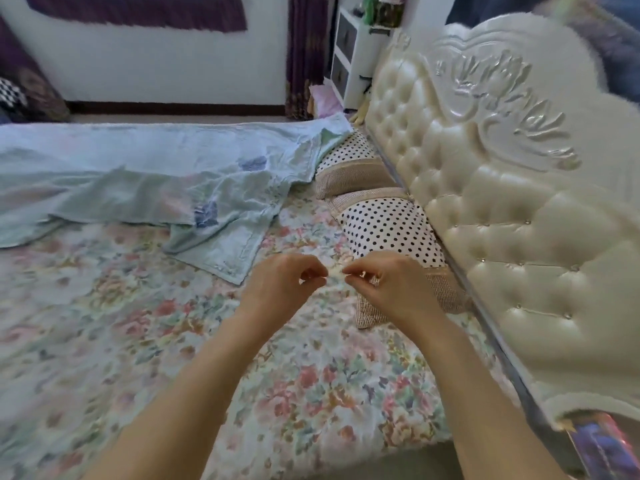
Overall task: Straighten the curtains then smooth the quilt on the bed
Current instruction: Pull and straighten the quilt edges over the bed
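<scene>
Two bare hands, left hand [284, 284] and right hand [388, 289], hover with fingers curled together, empty, above the floral bed sheet [145, 323], while the rumpled pale-green quilt [166, 181] lies far left.

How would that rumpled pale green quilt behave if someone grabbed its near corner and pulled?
The pale green quilt is probably floppy, since it lies in soft folds and creases. It looks thin, so likely light. Pulled across the floral bedsheet, it would probably drag and bunch rather than slide flat.
</scene>
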